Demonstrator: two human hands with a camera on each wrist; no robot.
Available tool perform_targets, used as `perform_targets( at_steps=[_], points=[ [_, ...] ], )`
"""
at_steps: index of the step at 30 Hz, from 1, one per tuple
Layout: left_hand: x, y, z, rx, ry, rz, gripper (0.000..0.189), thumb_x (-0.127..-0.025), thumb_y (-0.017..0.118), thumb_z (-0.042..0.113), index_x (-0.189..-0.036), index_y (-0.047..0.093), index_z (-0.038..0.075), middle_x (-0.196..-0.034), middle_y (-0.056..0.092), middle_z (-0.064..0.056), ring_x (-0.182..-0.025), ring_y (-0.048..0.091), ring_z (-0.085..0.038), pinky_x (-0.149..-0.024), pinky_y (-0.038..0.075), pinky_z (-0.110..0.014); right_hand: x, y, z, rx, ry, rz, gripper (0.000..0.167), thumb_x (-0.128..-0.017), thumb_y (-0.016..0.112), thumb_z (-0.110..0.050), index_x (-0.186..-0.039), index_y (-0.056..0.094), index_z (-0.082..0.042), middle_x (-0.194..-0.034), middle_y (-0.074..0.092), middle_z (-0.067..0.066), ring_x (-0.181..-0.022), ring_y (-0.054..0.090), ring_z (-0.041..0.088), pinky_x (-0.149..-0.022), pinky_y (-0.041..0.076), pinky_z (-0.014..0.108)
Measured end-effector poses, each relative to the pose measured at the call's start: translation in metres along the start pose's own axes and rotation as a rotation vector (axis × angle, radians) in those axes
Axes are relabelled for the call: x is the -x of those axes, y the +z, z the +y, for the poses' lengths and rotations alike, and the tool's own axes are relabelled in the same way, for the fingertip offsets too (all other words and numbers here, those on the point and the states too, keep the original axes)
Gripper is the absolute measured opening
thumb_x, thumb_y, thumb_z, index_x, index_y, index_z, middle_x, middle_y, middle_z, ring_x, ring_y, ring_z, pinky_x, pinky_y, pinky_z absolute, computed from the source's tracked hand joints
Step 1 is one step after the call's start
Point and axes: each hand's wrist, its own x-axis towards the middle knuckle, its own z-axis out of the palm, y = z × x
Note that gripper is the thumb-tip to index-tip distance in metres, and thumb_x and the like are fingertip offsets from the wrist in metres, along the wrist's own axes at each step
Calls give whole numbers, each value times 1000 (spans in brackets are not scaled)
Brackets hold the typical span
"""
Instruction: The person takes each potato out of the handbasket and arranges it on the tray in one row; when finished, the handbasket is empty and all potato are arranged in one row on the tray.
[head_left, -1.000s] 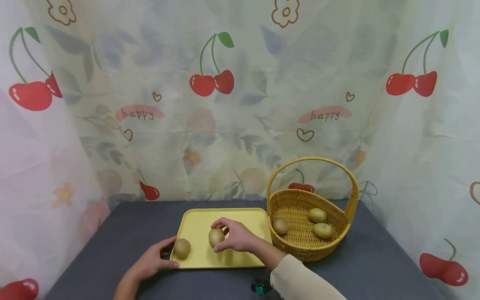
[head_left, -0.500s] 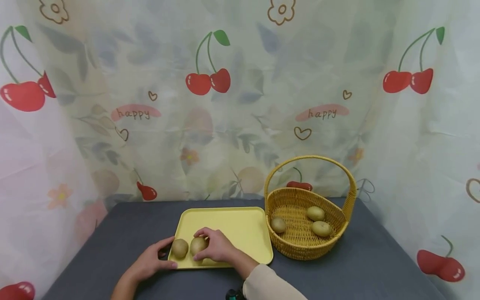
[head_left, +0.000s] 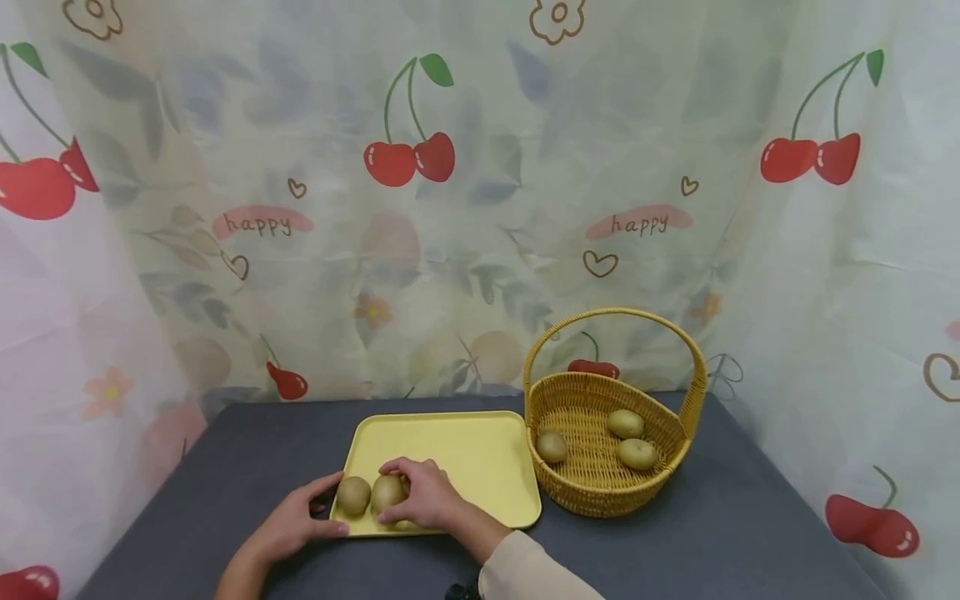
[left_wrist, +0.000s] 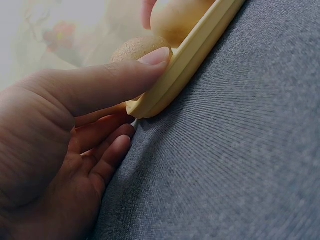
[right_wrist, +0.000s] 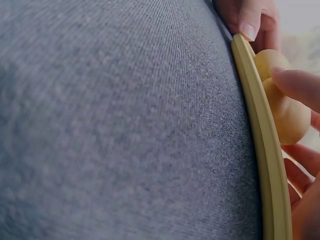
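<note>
At the near left corner of a yellow tray (head_left: 465,467), my left hand (head_left: 288,521) grips the rim, its thumb (left_wrist: 120,82) over the near edge and its fingers at the left side. Just inside that corner lies a round brown potato (head_left: 353,497). Right beside it, my right hand (head_left: 431,496) holds a second potato (head_left: 387,494) between thumb and fingers, low on the tray. In the right wrist view this held potato (right_wrist: 290,117) appears to touch the other potato (right_wrist: 270,61). The far fingers of my right hand are partly hidden.
Against the tray's right side stands a wicker basket (head_left: 592,500) with a tall arched handle (head_left: 618,312). Inside are one brownish potato (head_left: 552,447) and two yellower potatoes (head_left: 626,423). A dark cloth (head_left: 675,542) covers the table, and a printed curtain (head_left: 480,208) hangs behind.
My right hand has carried its potato leftward across the tray and down beside the other one. My left hand has stayed at the tray's corner.
</note>
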Motion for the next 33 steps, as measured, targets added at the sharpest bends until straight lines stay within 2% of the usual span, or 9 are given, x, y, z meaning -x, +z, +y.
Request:
perform_targets(
  at_steps=[7, 17, 20, 24, 28, 33],
  points=[
    [1, -1, 0, 30, -3, -24, 83, -77, 83, 21, -143, 41, -8, -138, 49, -27, -113, 54, -33, -87, 46, -38, 2, -1, 0, 58, -39, -13, 67, -66, 90, -35, -126, 64, -22, -111, 64, -11, -94, 47, 10, -83, 37, 31],
    [1, -2, 5, 28, -18, -29, 84, -77, 83, 21, -143, 40, -9, -138, 48, -28, -114, 53, -35, -88, 45, -42, 6, -21, 0, -23, -80, -58, 68, -71, 88, -30, -130, 61, -13, -124, 61, 5, -108, 55, 20, -90, 43, 29],
    [1, -2, 5, 19, -35, -29, 85, -77, 84, 23, -143, 41, -8, -138, 49, -27, -114, 54, -34, -89, 45, -43, 11, -33, -1, -22, -116, -72, 65, -73, 86, -28, -130, 60, -13, -126, 60, 5, -110, 57, 23, -89, 44, 28],
    [0, -3, 4, 13, -54, -37, 85, -77, 83, 25, -144, 41, -7, -139, 48, -27, -116, 53, -34, -89, 45, -42, 21, -57, -5, -62, -123, -119, 60, -78, 83, -23, -132, 58, -15, -130, 56, 3, -112, 56, 27, -88, 46, 32],
    [-1, -4, 3, 12, -47, -34, 85, -77, 83, 25, -144, 41, -6, -139, 48, -26, -116, 53, -34, -89, 45, -40, 31, -83, -8, -104, -123, -165, 56, -82, 80, -21, -133, 57, -18, -133, 52, 0, -113, 55, 21, -86, 49, 37],
    [-2, -3, 1, 12, -44, -37, 85, -77, 83, 27, -144, 42, -6, -139, 48, -26, -116, 52, -35, -89, 45, -40, 44, -114, -5, -109, -167, -175, 52, -84, 78, -21, -132, 57, -20, -132, 52, -1, -110, 55, 14, -83, 51, 39]
  ],
)
